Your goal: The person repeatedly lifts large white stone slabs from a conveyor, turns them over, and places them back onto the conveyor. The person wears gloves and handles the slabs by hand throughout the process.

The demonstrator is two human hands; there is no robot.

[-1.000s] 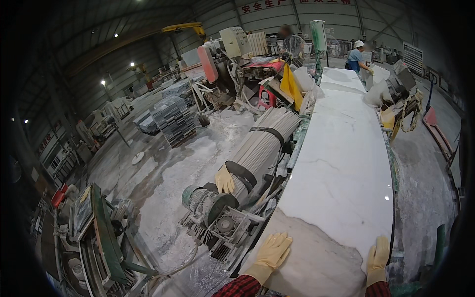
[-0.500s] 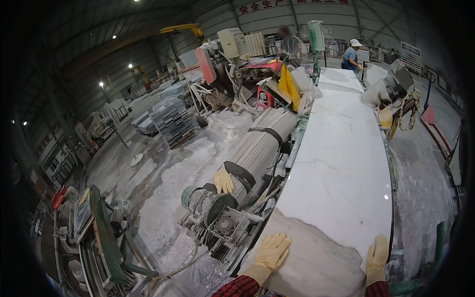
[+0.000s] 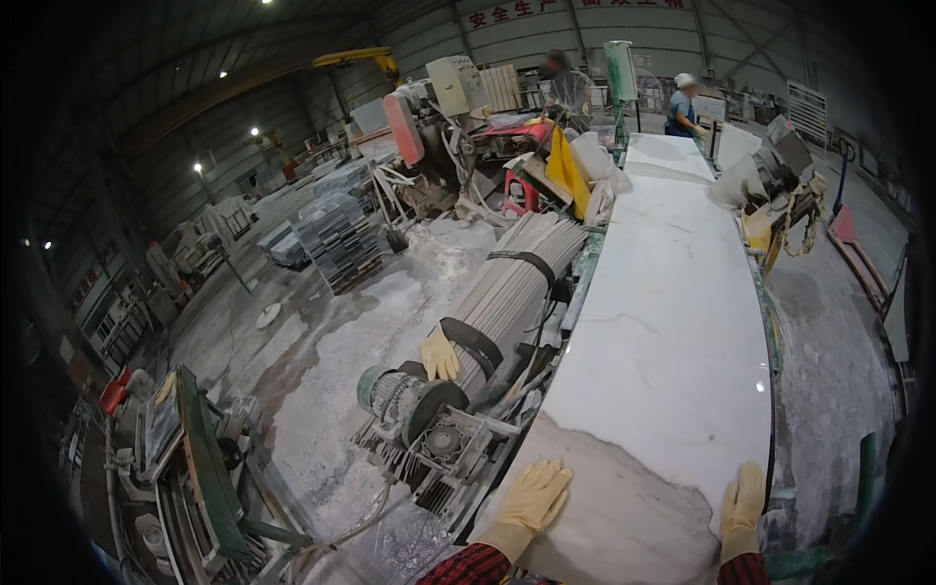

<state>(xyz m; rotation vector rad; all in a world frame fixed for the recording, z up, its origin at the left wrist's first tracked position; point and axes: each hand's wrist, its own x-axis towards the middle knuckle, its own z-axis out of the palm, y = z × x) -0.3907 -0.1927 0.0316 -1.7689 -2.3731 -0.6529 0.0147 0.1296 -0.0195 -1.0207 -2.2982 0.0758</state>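
Slab (image 3: 663, 331) stretches away beneath both palms, seemingly unshifted this past second; your left hand (image 3: 531, 502) lies flat, fingers extended, on its beige-grey near end, your right hand (image 3: 744, 507) flat along its right edge, apparently gripping nothing. Only a co-worker (image 3: 681, 109) has moved left near the far end, leaving your contact unchanged

From my end it's pretty dim under the roof (image 3: 244, 39), with a few small lamps (image 3: 198, 167) burning as white dots. The pale slab (image 3: 663, 283) is easily the brightest patch (one hot glare spot near its right edge). Fisheye bows its sides, corners go black, far background looks soft.
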